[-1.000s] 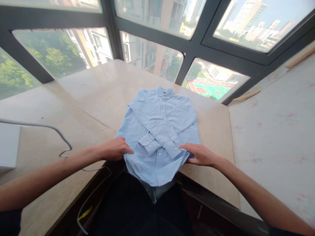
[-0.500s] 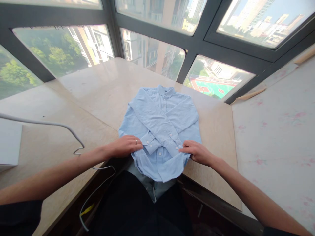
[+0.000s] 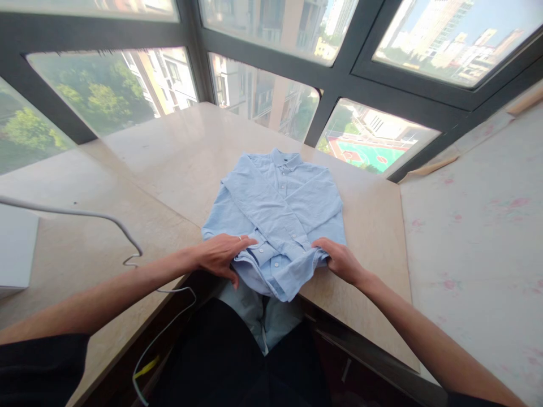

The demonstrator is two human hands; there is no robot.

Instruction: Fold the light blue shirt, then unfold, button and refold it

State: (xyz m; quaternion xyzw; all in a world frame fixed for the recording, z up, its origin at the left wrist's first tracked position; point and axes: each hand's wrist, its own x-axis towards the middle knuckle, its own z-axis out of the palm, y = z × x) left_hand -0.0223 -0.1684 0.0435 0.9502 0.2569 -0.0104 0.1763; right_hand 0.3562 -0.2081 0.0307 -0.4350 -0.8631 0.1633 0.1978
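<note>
A light blue button-up shirt (image 3: 278, 209) lies face up on the beige counter (image 3: 178, 152), collar toward the window, both sleeves folded across the chest. Its hem hangs over the near edge and is bunched up. My left hand (image 3: 220, 253) grips the lower left side of the shirt, thumb under the fabric and fingers on top. My right hand (image 3: 339, 259) is closed on the lower right side of the hem, gathering the cloth.
A grey cable (image 3: 106, 223) runs across the counter on the left and drops over its edge. A white box (image 3: 14, 249) sits at the far left. Dark window frames (image 3: 331, 79) close off the back. A floral-patterned surface (image 3: 479, 226) lies to the right.
Both hands have moved inward and taken hold of the shirt's lower part. The hanging hem has been drawn up and bunched toward the cuffs.
</note>
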